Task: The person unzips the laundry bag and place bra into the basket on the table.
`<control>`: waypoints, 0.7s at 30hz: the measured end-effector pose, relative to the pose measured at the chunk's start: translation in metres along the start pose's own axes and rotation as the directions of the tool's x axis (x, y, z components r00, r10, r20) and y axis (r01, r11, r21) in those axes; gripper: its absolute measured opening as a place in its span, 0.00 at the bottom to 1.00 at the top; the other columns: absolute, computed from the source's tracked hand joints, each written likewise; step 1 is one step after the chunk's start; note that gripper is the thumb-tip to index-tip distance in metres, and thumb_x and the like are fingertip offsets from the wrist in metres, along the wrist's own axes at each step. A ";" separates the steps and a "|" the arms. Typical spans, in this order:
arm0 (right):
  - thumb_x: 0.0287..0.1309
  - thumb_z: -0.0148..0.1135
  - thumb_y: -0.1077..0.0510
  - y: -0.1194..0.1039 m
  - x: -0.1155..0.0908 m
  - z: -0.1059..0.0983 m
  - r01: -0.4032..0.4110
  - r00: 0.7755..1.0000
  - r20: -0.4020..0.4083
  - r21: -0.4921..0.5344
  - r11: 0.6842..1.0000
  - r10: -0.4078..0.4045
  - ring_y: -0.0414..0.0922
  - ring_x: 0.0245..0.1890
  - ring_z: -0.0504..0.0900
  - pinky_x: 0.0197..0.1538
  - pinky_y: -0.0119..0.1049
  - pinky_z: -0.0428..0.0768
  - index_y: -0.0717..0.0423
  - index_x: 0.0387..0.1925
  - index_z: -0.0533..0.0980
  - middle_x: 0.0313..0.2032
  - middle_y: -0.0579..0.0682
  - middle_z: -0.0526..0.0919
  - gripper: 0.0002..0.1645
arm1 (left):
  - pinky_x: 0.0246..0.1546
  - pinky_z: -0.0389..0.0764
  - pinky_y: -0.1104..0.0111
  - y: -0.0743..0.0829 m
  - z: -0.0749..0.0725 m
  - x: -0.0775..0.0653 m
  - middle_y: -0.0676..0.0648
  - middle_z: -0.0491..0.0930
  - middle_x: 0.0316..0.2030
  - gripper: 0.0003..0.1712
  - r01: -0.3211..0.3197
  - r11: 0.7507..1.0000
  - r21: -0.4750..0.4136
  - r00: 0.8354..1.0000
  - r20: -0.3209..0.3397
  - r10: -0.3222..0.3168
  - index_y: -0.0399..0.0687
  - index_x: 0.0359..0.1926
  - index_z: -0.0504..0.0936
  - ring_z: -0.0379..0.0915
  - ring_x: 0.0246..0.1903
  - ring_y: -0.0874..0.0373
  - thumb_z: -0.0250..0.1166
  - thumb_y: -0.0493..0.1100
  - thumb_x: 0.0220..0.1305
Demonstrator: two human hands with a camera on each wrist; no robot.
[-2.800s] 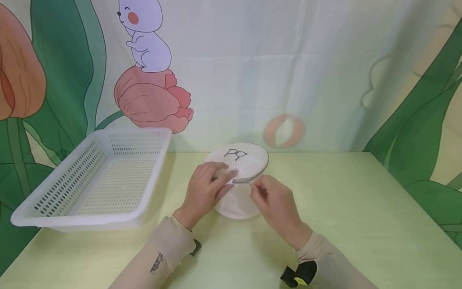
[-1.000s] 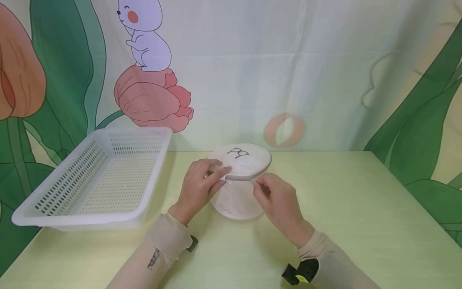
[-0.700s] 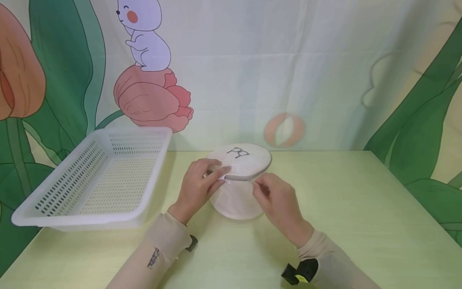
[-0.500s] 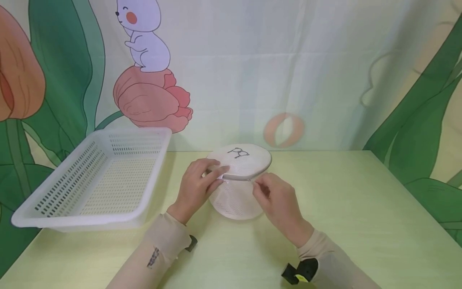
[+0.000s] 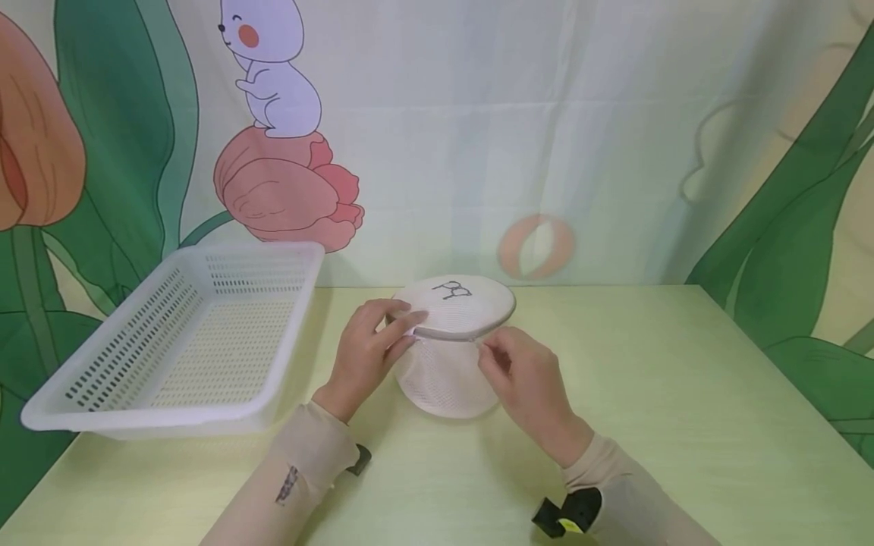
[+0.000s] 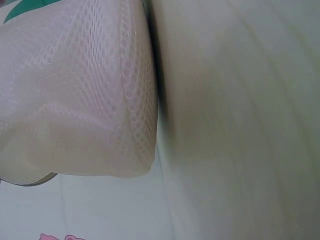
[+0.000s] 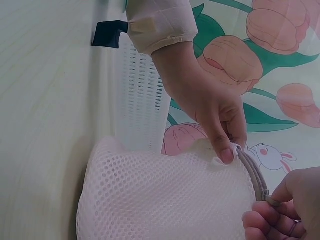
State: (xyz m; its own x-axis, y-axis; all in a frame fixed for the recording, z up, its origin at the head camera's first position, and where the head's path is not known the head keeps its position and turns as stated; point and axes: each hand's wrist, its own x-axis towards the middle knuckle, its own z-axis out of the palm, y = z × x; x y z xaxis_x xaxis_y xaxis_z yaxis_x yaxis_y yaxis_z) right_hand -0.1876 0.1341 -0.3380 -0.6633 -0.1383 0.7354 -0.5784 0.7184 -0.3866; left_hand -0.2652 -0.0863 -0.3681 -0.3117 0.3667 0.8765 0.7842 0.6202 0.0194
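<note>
left hand [image 5: 365, 353] pinched white cylindrical mesh bag [image 5: 445, 379] at top | right hand [image 5: 529, 387] pinched small grey metal zipper pull [image 7: 272, 201]

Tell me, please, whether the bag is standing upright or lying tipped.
Upright: in the head view, the bag stands on the table, its round lid on top.

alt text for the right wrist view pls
The right hand pinches the zip pull of a pale mesh bag while the left hand holds the bag's edge beside the zip. A white basket and floral backdrop show behind.
</note>
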 end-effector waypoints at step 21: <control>0.52 0.61 0.68 0.002 0.001 0.000 -0.019 1.000 -0.007 -0.002 1.000 0.019 0.38 0.23 0.75 0.27 0.28 0.77 0.58 0.26 0.76 0.23 0.49 0.80 0.04 | 0.48 0.79 0.57 -0.011 -0.001 -0.003 0.41 0.80 0.44 0.20 0.042 0.998 -0.039 0.999 0.004 -0.042 0.50 0.46 0.85 0.76 0.45 0.47 0.72 0.38 0.49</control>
State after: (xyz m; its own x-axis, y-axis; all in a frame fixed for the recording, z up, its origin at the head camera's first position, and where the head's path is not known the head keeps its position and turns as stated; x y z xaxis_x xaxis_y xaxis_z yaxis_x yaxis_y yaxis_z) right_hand -0.1894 0.1357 -0.3387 -0.6710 -0.1199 0.7317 -0.5645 0.7224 -0.3993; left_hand -0.2720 -0.0953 -0.3706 -0.3462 0.3432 0.8731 0.7910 0.6073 0.0749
